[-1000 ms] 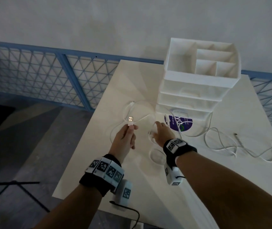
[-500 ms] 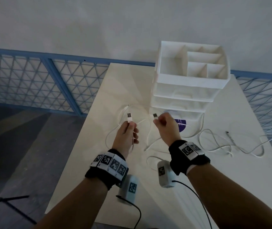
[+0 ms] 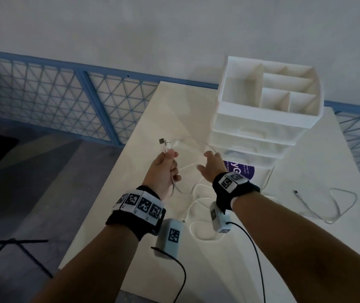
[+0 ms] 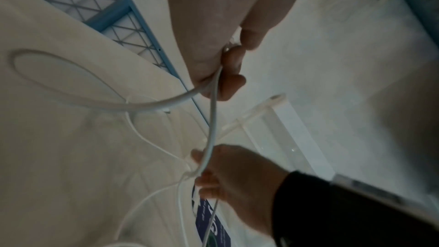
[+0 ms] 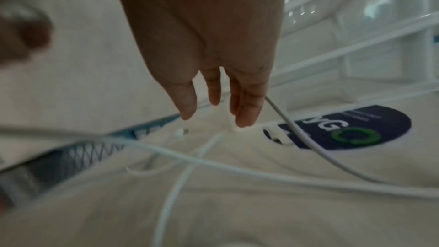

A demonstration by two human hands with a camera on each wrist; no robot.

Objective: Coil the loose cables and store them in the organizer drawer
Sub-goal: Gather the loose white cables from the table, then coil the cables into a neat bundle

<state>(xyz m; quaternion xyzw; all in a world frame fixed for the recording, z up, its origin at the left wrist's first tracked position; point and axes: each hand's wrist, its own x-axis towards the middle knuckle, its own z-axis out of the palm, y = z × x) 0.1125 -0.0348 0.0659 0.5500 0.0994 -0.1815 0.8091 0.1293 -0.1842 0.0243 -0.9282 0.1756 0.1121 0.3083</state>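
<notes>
White cable [image 3: 175,143] in left grip [image 3: 163,169], right grip [image 3: 213,166] beside — open

From my head view, the left hand [image 3: 163,171] covers the stretch of thin white charging cable [image 3: 187,167] running through its curled fingers. The round purple printed sticker [image 3: 243,171] is half hidden behind the right hand [image 3: 213,166] and the white plastic drawer organizer [image 3: 262,119], so I cannot read its lettering. The right wrist view is blurred; I cannot tell whether those fingertips [image 5: 244,117] touch the cable there.
</notes>
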